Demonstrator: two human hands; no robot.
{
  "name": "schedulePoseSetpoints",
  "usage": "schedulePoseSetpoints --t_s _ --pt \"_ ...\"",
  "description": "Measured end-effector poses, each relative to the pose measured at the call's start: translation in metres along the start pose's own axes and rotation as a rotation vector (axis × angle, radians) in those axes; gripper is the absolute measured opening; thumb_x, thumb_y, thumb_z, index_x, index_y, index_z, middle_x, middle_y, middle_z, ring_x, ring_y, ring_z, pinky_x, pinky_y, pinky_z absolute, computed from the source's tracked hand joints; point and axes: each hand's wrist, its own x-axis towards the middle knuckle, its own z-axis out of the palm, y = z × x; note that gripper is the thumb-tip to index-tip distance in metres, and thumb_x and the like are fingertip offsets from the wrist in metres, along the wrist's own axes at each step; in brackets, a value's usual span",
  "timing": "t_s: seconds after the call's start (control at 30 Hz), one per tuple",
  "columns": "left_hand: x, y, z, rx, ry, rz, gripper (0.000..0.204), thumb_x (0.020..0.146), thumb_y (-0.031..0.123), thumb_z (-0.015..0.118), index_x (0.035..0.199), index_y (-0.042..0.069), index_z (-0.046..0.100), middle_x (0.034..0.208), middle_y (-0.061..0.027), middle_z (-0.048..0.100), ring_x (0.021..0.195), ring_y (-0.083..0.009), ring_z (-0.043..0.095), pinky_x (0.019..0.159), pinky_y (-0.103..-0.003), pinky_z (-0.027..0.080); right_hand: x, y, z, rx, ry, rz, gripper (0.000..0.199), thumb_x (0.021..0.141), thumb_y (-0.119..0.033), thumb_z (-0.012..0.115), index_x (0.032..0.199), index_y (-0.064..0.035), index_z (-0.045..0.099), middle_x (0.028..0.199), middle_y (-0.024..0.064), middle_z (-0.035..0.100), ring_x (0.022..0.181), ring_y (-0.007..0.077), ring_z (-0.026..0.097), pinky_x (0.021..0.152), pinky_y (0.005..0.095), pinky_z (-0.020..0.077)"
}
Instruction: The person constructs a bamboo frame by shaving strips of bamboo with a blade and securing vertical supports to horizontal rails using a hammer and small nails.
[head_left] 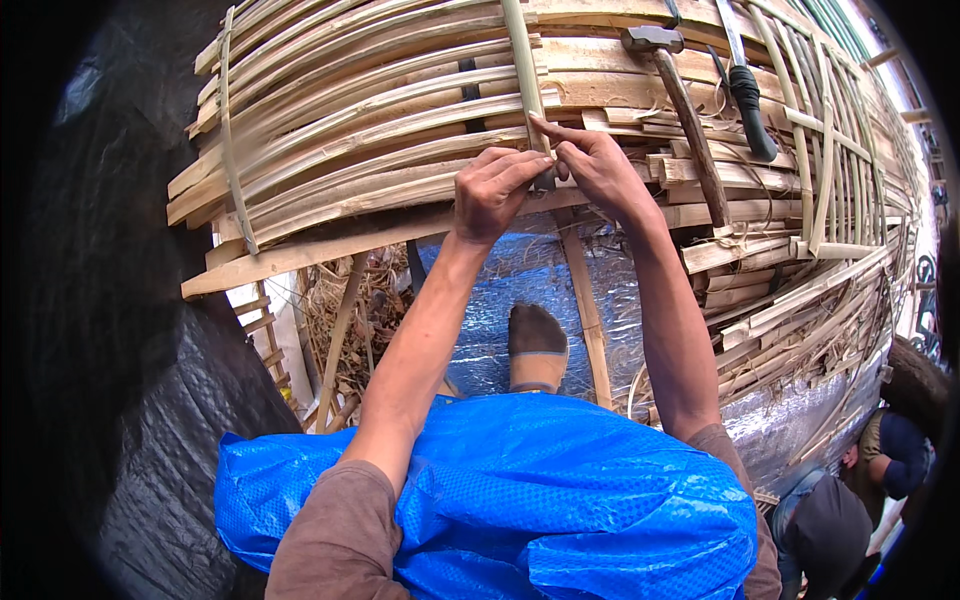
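My left hand (497, 192) and my right hand (597, 172) meet at the near end of a pale green bamboo strip (522, 62). The strip runs away from me across a rack of split bamboo slats (370, 130). Fingertips of my left hand are pinched together beside the strip's end; whatever they hold is too small to make out. My right index finger lies against the strip, while its thumb and other fingers curl in close to the left fingertips. What the right fingers grip is hidden.
A hammer (690, 120) and a black-handled knife (745, 95) lie on the slats to the right. Stacked split bamboo (790, 290) fills the right side. Blue sheeting (590, 500) covers my lap. Black sheeting (110, 330) hangs left. Another person (825, 530) is at lower right.
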Motion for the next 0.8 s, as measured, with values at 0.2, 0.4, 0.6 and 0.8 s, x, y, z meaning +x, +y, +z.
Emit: schedulePoseSetpoints --t_s 0.2,0.4,0.6,0.8 --pt "0.001 0.0 0.001 0.006 0.029 -0.003 0.02 0.078 -0.001 0.08 0.096 0.007 0.078 0.093 -0.0068 0.078 0.085 -0.0235 0.071 0.076 -0.035 0.059 0.0 -0.003 0.0 -0.002 -0.016 0.01 0.045 0.097 -0.022 0.049 0.14 -0.0235 0.063 0.068 0.007 0.057 0.066 0.0119 0.054 0.066 0.0311 0.0487" --pt "-0.001 -0.001 0.003 0.017 0.026 -0.016 0.021 0.076 0.002 0.079 0.095 0.01 0.078 0.094 -0.0043 0.077 0.084 -0.0224 0.07 0.074 -0.036 0.059 -0.001 -0.003 0.001 0.015 -0.024 0.001 0.046 0.099 -0.016 0.047 0.143 -0.0189 0.06 0.07 0.0019 0.052 0.067 0.009 0.049 0.065 0.0275 0.0457" --pt "0.0 -0.002 0.005 0.005 0.042 -0.017 0.023 0.075 0.0 0.079 0.096 0.009 0.078 0.094 -0.0052 0.078 0.083 -0.0225 0.071 0.072 -0.036 0.06 0.0 0.001 0.005 -0.017 0.047 -0.013 0.043 0.096 -0.027 0.052 0.138 -0.0302 0.065 0.067 0.0177 0.06 0.062 0.0202 0.061 0.068 0.0365 0.0521" --pt "-0.003 -0.003 0.005 -0.003 0.035 -0.051 0.024 0.074 -0.003 0.078 0.095 0.009 0.078 0.095 -0.0062 0.078 0.082 -0.0218 0.071 0.072 -0.035 0.06 -0.026 -0.032 -0.008 -0.107 0.279 -0.115 0.051 0.094 -0.018 0.061 0.144 -0.0262 0.059 0.07 0.0143 0.064 0.057 0.0192 0.06 0.066 0.04 0.0523"
